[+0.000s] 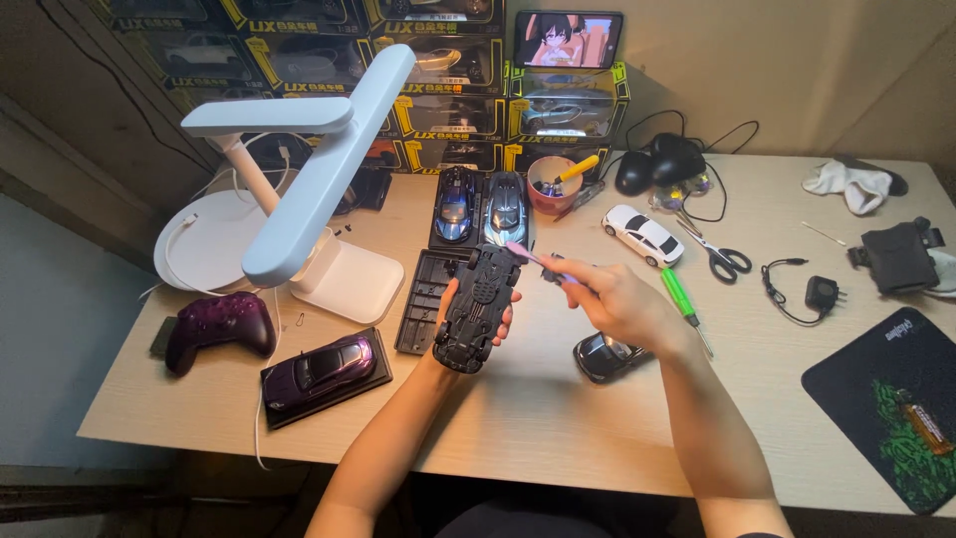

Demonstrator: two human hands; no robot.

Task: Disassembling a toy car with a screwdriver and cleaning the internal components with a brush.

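Hands meet at the centre of the frame, above a pale wooden desk (558,418). The left hand (468,319) is closed around a black plastic model-car chassis (480,304), held underside up and tilted, its nose toward the upper right. The right hand (612,299) is clamped on a slim pink-handled tool (533,257) whose tip rests at the front end of the chassis. I cannot tell the tool's kind from this view.

Just below the right hand lies a dark glossy car body shell (602,357). A green-handled screwdriver (683,304) lies just right of that hand, with scissors (722,254) and a white model car (644,234) further up. Above the chassis, two blue and silver model cars (481,206) stand on a black base, beside a pink cup holding tools (551,184).

In the left half of the frame I note a white desk lamp (299,179), a purple game controller (217,327) and a purple model car on a black display base (324,374). A black mouse pad with green print (891,408) occupies the lower right.
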